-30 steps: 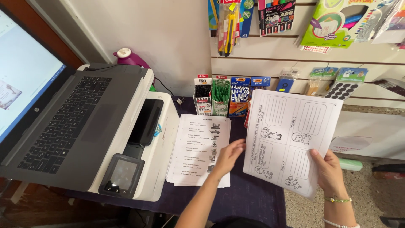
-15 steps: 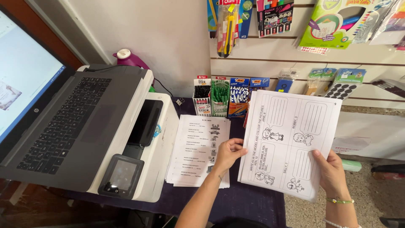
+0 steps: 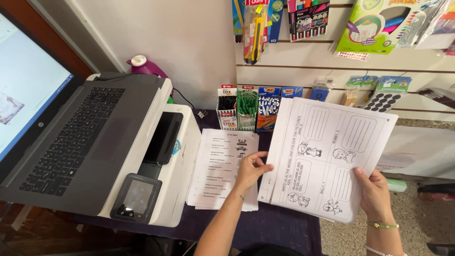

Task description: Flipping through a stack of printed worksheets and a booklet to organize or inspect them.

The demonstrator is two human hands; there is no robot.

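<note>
While the right hand (image 3: 375, 194) grips the lower right edge of a worksheet (image 3: 332, 151) printed with cartoon children and lined boxes, its fingers curled around the paper, the left hand (image 3: 250, 169) pinches the sheet's left edge, where a second sheet shows just behind. Under the left fingers a stack of printed pages (image 3: 222, 168) lies on the dark desk (image 3: 279, 227). Left of that stack stands a white printer (image 3: 182, 156) carrying a laptop (image 3: 80, 137). Beyond the fingers, boxes of pens (image 3: 247, 109) stand against the wall.
</note>
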